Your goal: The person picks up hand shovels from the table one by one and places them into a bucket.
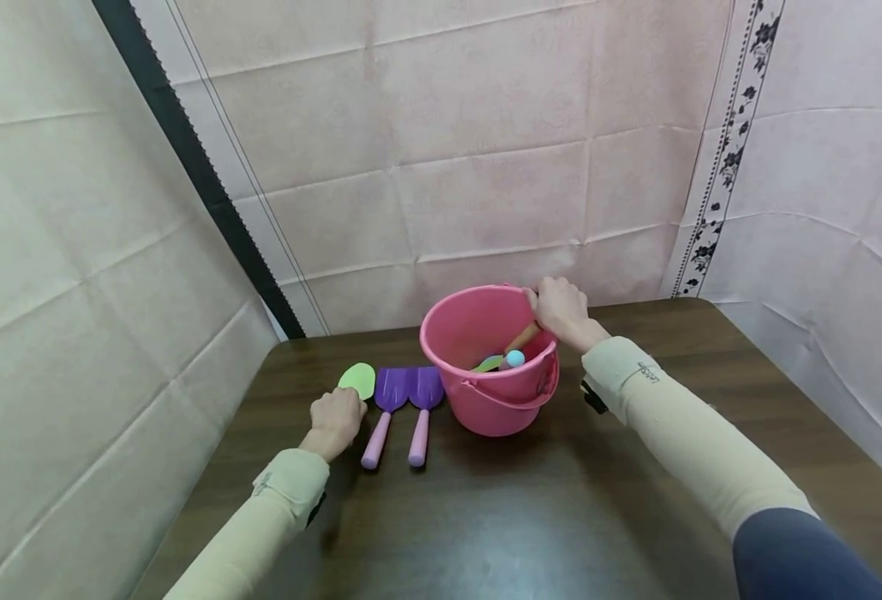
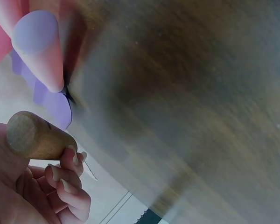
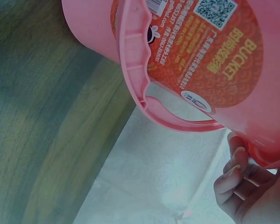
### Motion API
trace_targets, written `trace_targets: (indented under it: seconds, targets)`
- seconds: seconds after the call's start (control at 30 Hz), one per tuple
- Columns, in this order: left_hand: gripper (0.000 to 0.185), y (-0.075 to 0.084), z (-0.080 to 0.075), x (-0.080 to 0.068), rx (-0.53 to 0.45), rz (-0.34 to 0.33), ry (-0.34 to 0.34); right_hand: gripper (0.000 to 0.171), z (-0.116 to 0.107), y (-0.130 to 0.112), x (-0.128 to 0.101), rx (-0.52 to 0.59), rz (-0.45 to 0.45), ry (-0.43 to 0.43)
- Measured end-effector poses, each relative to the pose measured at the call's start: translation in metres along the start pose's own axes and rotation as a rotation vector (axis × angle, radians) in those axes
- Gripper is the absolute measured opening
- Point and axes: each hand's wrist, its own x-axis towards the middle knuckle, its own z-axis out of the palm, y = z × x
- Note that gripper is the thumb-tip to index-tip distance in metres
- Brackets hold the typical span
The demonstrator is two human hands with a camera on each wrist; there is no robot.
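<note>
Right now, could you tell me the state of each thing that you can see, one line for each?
Pink bucket: upright on the table, handle down, toys inside.
Right hand: grips the bucket's rim.
Left hand: holds the wooden handle of the green shovel.
Green shovel: blade lying on the table.
Two purple shovels: lying flat side by side, untouched.
Table: dark wood, bearing everything.

Soft even light, blurred wrist views
</note>
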Motion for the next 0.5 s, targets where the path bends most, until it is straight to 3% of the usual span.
trace_targets:
  seconds: [0.5]
  targets:
    - [0.032,0.002,-0.014,0.001,0.002,0.003,0.005,0.041,-0.002,-0.001,-0.001,0.003,0.008,-0.005]
